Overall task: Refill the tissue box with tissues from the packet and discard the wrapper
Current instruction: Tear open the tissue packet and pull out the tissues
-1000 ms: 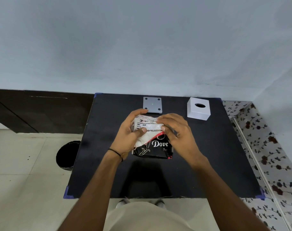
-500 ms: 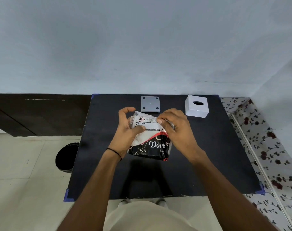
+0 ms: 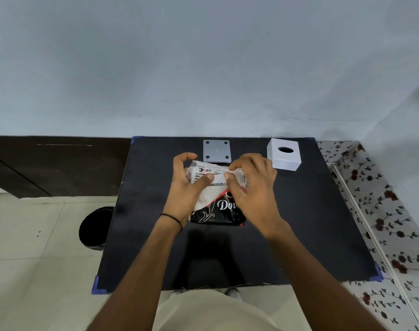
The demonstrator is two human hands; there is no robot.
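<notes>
A black, white and red tissue packet [image 3: 212, 212] marked "Dove" is held over the middle of the black table [image 3: 311, 223]. My left hand [image 3: 185, 189] grips its left side, thumb pressed on the white top face. My right hand [image 3: 253, 189] pinches the clear wrapper at the packet's upper right. The white tissue box [image 3: 284, 154], with an oval slot on top, stands at the table's far right. A grey square base plate [image 3: 216, 150] with a dark dot in each corner lies flat at the far edge, just beyond the packet.
A black waste bin [image 3: 95, 228] stands on the tiled floor left of the table. A dark wooden panel [image 3: 55, 163] runs along the wall at left. A floral-patterned surface [image 3: 380, 211] borders the table's right side.
My right hand's fingers have shifted across the packet's upper right and now cover part of the "Dove" lettering. The packet stays held in both hands at about the same place.
</notes>
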